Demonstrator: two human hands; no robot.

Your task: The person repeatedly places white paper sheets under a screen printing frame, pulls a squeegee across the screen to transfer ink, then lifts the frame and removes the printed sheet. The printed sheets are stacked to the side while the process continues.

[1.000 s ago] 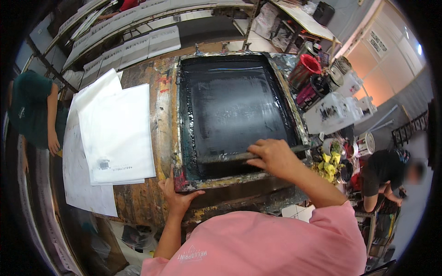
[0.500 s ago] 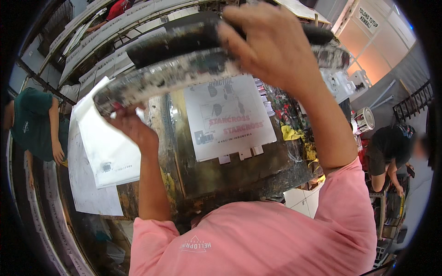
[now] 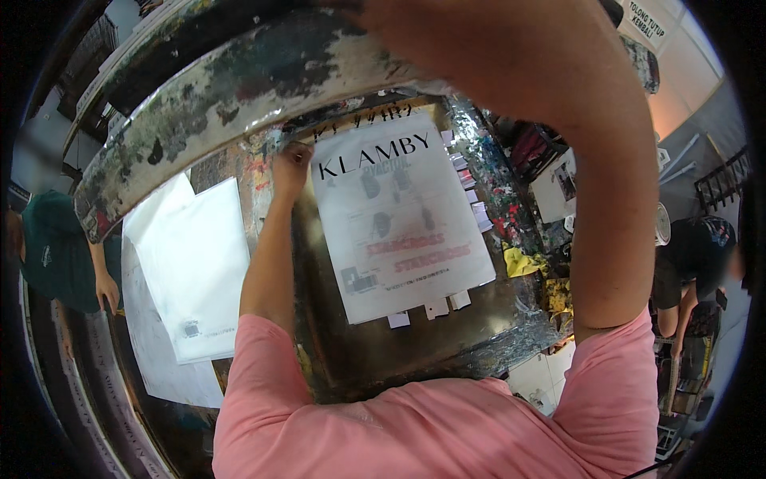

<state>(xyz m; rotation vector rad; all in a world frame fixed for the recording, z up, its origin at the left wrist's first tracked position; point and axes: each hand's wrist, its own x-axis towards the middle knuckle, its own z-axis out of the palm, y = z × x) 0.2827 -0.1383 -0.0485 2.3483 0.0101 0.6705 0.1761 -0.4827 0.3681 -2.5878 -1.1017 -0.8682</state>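
A paint-stained screen printing frame (image 3: 263, 88) is raised across the top of the view, tilted up above the work board (image 3: 415, 343). My right hand (image 3: 391, 24) is at the frame's upper side, closed on it, its fingertips cut off by the picture edge. Beneath lies a white printed sheet (image 3: 415, 231) with large black lettering along its far end and faint grey and red print lower down. My left hand (image 3: 293, 166) is closed beside the sheet's far left corner; what its fingers hold, if anything, is hidden. Small paper tabs (image 3: 437, 309) stick out around the sheet.
White sheets (image 3: 207, 279) overlap on the table to the left. A crumpled yellow scrap (image 3: 523, 262) lies on the ink-splattered right side. One person (image 3: 60, 247) in dark green stands at left; another (image 3: 694, 251) in dark clothes is at right.
The frame has risen higher and closer, uncovering the black lettering on the sheet. My left hand has left the frame's left end and come to the sheet's corner. My right arm has lifted.
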